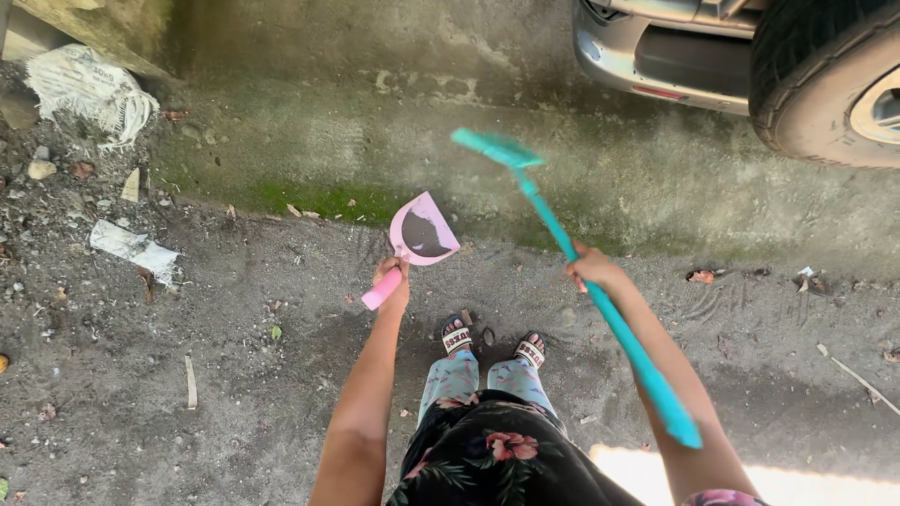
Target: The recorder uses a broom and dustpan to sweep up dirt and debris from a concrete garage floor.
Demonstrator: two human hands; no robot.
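Note:
My left hand [392, 281] grips the pink handle of a pink dustpan [422, 231], held off the ground with dark dirt lying in its pan. My right hand [591, 268] is closed around the long teal handle of a broom [581, 272]. The broom's teal head [495, 147] is raised over the mossy concrete ahead, and its handle end sticks back past my right forearm. My two sandalled feet [492, 341] stand on the dirt ground just below the dustpan.
A parked silver car [656, 47] with its tyre [825, 84] fills the top right. A torn white sack [89, 89], stones and litter lie at the left. A band of green moss [319, 199] runs along the concrete edge.

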